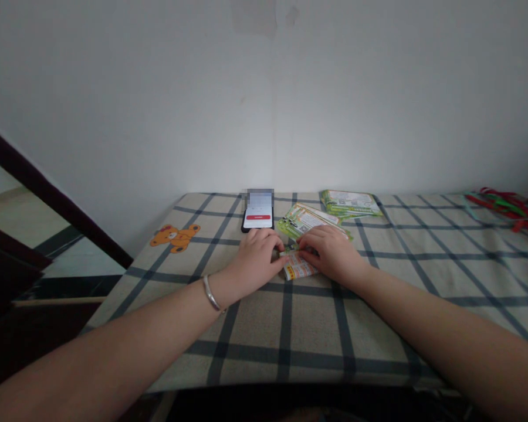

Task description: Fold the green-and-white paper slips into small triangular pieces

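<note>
Both my hands meet over a small folded paper leaflet [297, 269] with red and yellow print, lying on the checked tablecloth [290, 328]. My left hand [255, 261], with a silver bangle on the wrist, has its fingers curled and pinches the leaflet's left end. My right hand [330, 252] presses curled fingers on the leaflet's top edge from the right. Most of the leaflet is hidden under the fingers.
A phone [259, 212] with a lit screen lies just beyond my left hand. Green printed leaflets [305, 220] are spread behind my right hand, with a stack [349, 203] farther back. Red and green ribbons [510, 208] lie at the far right. A bear print [175, 237] marks the cloth's left.
</note>
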Demonstrator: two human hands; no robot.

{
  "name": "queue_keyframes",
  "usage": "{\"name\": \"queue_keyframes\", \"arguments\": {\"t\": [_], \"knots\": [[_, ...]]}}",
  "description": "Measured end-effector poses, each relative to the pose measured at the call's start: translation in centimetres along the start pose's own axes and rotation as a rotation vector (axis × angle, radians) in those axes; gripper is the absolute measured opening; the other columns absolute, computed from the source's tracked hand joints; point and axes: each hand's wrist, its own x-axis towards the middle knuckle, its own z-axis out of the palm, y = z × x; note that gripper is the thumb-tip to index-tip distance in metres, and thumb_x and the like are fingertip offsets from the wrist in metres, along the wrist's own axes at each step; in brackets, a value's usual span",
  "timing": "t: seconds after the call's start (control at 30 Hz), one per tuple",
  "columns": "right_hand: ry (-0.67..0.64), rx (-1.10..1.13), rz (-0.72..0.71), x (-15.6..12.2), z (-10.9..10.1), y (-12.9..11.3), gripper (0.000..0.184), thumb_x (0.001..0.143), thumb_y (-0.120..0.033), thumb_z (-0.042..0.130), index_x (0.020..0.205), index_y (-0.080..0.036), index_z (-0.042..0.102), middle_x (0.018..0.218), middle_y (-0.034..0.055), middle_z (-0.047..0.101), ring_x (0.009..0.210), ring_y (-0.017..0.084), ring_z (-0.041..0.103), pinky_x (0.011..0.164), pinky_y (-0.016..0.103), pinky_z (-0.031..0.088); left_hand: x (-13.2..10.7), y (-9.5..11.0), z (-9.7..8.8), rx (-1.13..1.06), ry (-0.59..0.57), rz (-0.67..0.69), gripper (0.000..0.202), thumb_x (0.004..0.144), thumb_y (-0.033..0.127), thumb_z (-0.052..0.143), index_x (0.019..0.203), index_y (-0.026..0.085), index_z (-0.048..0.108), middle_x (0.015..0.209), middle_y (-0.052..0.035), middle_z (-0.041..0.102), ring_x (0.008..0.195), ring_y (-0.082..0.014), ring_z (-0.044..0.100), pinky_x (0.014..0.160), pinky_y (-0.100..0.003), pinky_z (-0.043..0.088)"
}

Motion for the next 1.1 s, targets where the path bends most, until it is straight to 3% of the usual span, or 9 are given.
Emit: {"name": "queue_keyframes", "arguments": {"t": [0.17,0.27,0.47,0.7,0.83,1.1], "knots": [[0.018,0.027,-0.031,-0.1,-0.2,-0.2,0.002,0.085,-0.021,0.067,0.084,-0.020,0.067,0.091,0.0060,0.070,0.090,0.023,0.060,0.085,0.035,0.044,-0.4,-0.2,0.3,0.011,0.045,0.048,0.024,0.086,0.030,0.064,0.107,0.019,0.059,0.113,-0.0067,0.060,0.109,-0.0250,0.052,0.097,-0.044,0.044],[0.037,0.065,-0.028,-0.2,-0.2,-0.2,0.002,0.086,-0.020,0.066,0.084,-0.020,0.067,0.090,0.0060,0.069,0.089,0.022,0.059,0.082,0.035,0.045,-0.2,-0.4,0.2,-0.015,0.051,0.088,0.019,0.084,0.027,0.067,0.101,0.020,0.063,0.114,-0.0052,0.062,0.110,-0.0245,0.052,0.098,-0.042,0.044],[0.086,0.192,-0.037,-0.2,-0.1,0.1,0.003,0.085,-0.017,0.064,0.086,-0.020,0.065,0.089,0.0048,0.067,0.085,0.019,0.059,0.077,0.031,0.046,0.2,-0.4,-0.3,-0.056,0.044,0.125,0.007,0.084,0.023,0.067,0.089,0.018,0.065,0.097,-0.0033,0.067,0.098,-0.0229,0.055,0.090,-0.040,0.046],[0.123,0.232,0.052,-0.6,0.1,0.1,0.016,0.081,-0.017,0.066,0.097,-0.020,0.063,0.092,0.0045,0.068,0.086,0.018,0.061,0.077,0.030,0.046,0.2,-0.4,-0.7,-0.081,0.024,0.124,0.006,0.085,0.023,0.067,0.086,0.017,0.066,0.090,-0.0035,0.068,0.093,-0.0222,0.056,0.085,-0.037,0.047],[0.068,0.249,0.126,-0.7,-0.1,0.4,0.020,0.082,-0.022,0.064,0.102,-0.020,0.066,0.098,0.0052,0.071,0.088,0.019,0.063,0.079,0.031,0.046,0.3,-0.5,-1.0,-0.085,0.014,0.117,0.006,0.087,0.022,0.064,0.087,0.017,0.067,0.087,-0.0031,0.068,0.090,-0.0213,0.057,0.083,-0.036,0.047],[-0.063,0.267,0.284,-1.0,-0.9,1.1,0.020,0.083,-0.031,0.063,0.100,-0.024,0.071,0.086,0.0020,0.071,0.075,0.018,0.061,0.065,0.029,0.043,0.5,-1.2,-1.6,-0.074,-0.014,0.099,0.010,0.089,0.021,0.062,0.087,0.018,0.071,0.085,-0.0029,0.070,0.084,-0.0199,0.059,0.073,-0.032,0.045]]}}
